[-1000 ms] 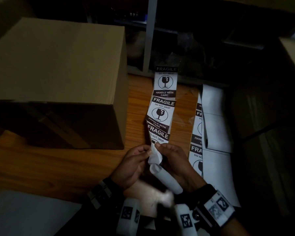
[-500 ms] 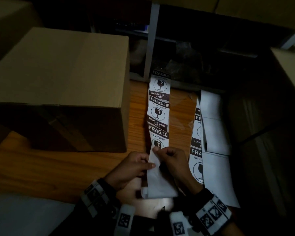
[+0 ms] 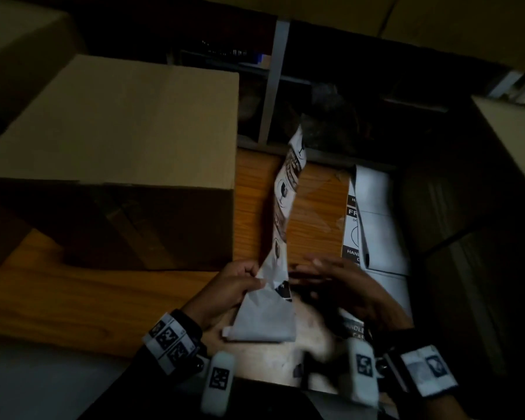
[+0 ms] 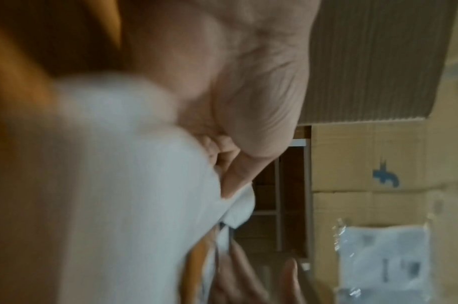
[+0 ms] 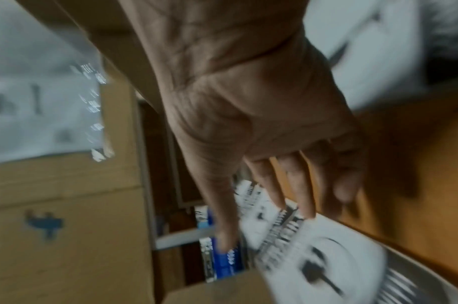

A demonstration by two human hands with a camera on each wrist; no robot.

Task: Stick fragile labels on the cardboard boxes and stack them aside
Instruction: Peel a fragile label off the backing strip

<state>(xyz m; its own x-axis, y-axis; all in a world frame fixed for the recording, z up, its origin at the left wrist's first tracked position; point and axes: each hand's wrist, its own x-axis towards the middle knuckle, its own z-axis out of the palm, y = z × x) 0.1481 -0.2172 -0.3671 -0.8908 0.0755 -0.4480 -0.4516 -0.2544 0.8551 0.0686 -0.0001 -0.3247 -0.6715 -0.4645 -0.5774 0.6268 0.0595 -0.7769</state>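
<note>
A large plain cardboard box (image 3: 112, 140) stands on the wooden table (image 3: 73, 292) at the left. A strip of fragile labels (image 3: 285, 195) rises twisted from my hands toward the table's far edge. My left hand (image 3: 240, 286) pinches its white backing (image 3: 264, 316) between thumb and fingers. In the left wrist view that backing (image 4: 134, 185) fills the lower left. My right hand (image 3: 340, 283), just right of the strip, is blurred and holds nothing I can see. Its fingers (image 5: 295, 185) are straight and spread in front of a blurred label (image 5: 316, 261).
A second label strip (image 3: 352, 225) and white backing sheets (image 3: 379, 225) lie on the table at the right. More cardboard boxes (image 3: 512, 131) stand at the far right and behind. A dark shelf with a grey post (image 3: 273, 86) lies beyond the table's far edge.
My right hand has let go of the strip and moved right with its fingers spread. The strip has twisted edge-on. My left hand keeps its pinch on the backing.
</note>
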